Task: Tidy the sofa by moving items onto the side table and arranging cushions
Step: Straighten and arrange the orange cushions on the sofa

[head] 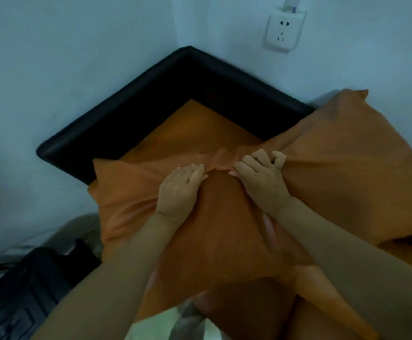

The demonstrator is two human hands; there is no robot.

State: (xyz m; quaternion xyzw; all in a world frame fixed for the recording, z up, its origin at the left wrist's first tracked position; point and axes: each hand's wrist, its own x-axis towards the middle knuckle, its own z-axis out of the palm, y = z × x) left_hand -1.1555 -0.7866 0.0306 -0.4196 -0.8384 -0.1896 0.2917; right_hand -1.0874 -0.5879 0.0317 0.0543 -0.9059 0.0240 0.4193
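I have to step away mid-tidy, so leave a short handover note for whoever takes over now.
Left hand: fingers bunch the top edge of the near orange cushion.
Right hand: fingers pinch the same gathered edge.
A second orange cushion leans at the right, by the black sofa frame.
Done: cushions at the sofa corner.
Left: set the held cushion in place. Side table not in view.

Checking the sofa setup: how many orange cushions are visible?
2: one cushion in the middle, gripped by the left hand and right hand; another cushion at right. More may lie outside view.
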